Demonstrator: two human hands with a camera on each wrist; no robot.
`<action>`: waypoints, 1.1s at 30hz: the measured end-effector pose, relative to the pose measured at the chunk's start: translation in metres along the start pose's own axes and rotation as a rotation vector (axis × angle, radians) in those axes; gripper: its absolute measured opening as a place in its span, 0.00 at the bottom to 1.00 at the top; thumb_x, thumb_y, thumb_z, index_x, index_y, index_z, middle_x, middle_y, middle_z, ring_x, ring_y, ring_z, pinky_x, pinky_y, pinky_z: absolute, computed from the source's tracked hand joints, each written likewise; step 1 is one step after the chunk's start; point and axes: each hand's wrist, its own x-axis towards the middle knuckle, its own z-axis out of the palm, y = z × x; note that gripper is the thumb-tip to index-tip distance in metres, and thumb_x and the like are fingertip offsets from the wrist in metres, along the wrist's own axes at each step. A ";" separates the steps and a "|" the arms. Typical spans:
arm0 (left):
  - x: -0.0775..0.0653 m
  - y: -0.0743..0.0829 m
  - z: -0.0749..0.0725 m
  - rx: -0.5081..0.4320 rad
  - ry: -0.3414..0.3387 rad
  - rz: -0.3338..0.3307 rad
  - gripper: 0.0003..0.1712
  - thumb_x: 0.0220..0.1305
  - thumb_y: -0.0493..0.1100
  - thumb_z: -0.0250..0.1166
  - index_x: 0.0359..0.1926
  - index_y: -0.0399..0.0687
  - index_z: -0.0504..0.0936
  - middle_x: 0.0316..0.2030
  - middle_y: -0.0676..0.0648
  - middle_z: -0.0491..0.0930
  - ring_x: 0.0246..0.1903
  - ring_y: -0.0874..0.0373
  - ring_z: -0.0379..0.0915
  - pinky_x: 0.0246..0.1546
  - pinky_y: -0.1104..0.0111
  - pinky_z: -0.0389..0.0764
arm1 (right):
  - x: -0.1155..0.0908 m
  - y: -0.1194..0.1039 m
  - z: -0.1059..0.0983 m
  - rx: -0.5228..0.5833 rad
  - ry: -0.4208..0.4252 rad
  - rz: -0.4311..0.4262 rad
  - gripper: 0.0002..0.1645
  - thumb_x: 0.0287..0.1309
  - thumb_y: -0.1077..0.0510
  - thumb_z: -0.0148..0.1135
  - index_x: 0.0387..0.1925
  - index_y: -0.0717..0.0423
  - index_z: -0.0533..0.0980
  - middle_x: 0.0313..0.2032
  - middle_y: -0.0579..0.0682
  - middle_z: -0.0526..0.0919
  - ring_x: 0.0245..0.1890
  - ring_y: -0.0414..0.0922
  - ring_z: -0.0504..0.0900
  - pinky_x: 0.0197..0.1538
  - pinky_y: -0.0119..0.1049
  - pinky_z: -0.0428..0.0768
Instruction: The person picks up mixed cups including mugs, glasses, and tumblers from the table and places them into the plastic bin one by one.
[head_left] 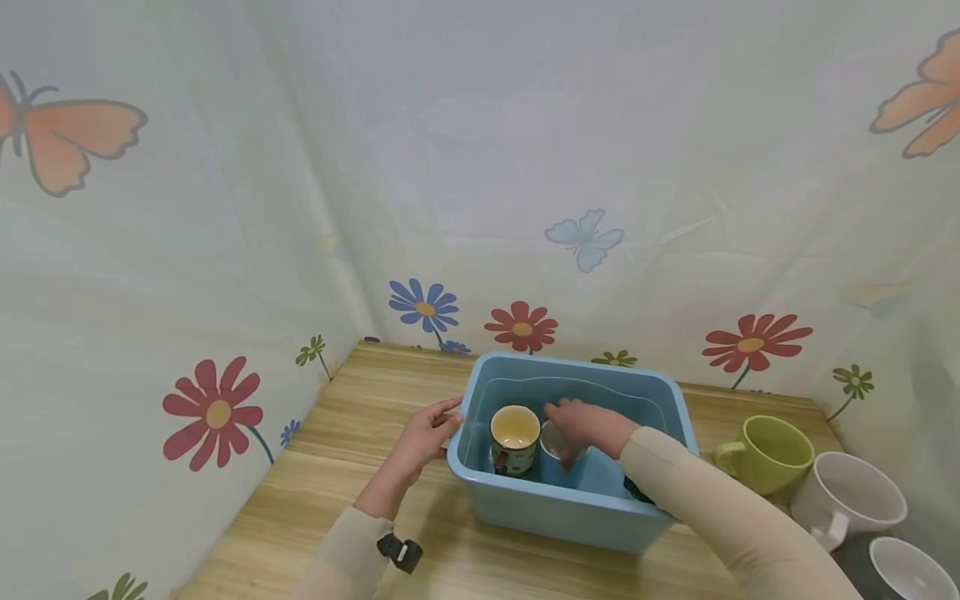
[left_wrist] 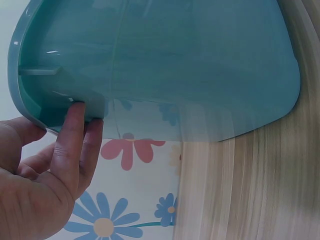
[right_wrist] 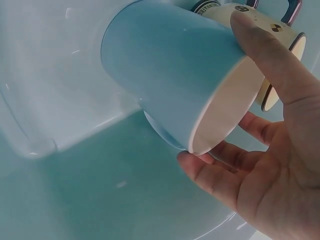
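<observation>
Through the head feed I see a blue tub [head_left: 558, 523] standing on the wood-grain worktop [head_left: 330, 437], right of the middle. My left hand [head_left: 429, 432] is at its left end; the left wrist view shows the fingers hooked under the rim's outer lip and the thumb pressed at the edge, so I count the rim as gripped.

My right hand [head_left: 581, 421] reaches into the tub from the near right. Its fingers are curled about the mouth of a blue cup [right_wrist: 165, 65] with a white inside, the thumb against the outer wall and fingertips at the opposite side of the rim. I read that as a grip on the cup. The cup sits inside the tub, just right of a patterned mug [head_left: 515, 427] with a cream inside and a dark handle.

Outside the tub, to the right, I have a green mug [head_left: 774, 460], its handle pointing left; nearer and further right, a white mug [head_left: 860, 493]; and nearest, a dark cup with a white inside [head_left: 911, 573], cut off by the frame. A curtain [head_left: 465, 167] printed with flowers and butterflies hangs on the far side.
</observation>
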 end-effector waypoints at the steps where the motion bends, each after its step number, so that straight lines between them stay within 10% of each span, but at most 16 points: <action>1: 0.000 0.000 0.000 0.001 0.002 -0.001 0.25 0.77 0.40 0.57 0.71 0.40 0.72 0.58 0.30 0.81 0.48 0.48 0.84 0.41 0.54 0.91 | 0.000 0.000 0.001 0.000 0.000 0.000 0.46 0.41 0.49 0.86 0.60 0.54 0.71 0.56 0.61 0.78 0.55 0.57 0.76 0.62 0.59 0.81; 33: 0.003 -0.005 0.001 0.004 0.008 -0.001 0.25 0.77 0.39 0.57 0.71 0.41 0.72 0.56 0.31 0.82 0.47 0.50 0.84 0.41 0.54 0.91 | -0.043 0.003 -0.058 0.090 0.015 -0.015 0.35 0.56 0.52 0.77 0.64 0.54 0.77 0.61 0.57 0.82 0.57 0.54 0.81 0.64 0.54 0.82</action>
